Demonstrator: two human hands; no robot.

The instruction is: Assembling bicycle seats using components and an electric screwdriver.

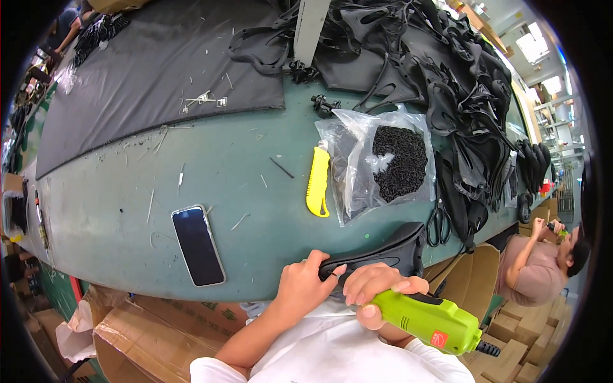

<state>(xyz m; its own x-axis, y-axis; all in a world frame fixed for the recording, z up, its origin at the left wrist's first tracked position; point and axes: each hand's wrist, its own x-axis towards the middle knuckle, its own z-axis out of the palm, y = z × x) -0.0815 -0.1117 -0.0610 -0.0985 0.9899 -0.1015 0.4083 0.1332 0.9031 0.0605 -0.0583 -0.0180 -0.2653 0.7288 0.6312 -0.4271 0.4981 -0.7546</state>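
Note:
My right hand (378, 286) is wrapped round a lime-green corded electric screwdriver (429, 322), which lies across my front at the table's near edge. Its tip is hidden behind my fingers, next to a curved black moulded part (386, 250). That part rests at the table edge, and my left hand (305, 286) pinches its left end between thumb and fingers. Beyond it lies a clear plastic bag (357, 169) full of small black screws (400, 163). A yellow utility knife (317, 182) lies along the bag's left side.
A phone (198, 246) lies on the green table to the left. Black scissors (438, 223) sit right of the bag. Black moulded frames (460, 108) pile up at the far right. Open cardboard boxes (159, 332) stand below the table edge; a co-worker (539, 262) is at right.

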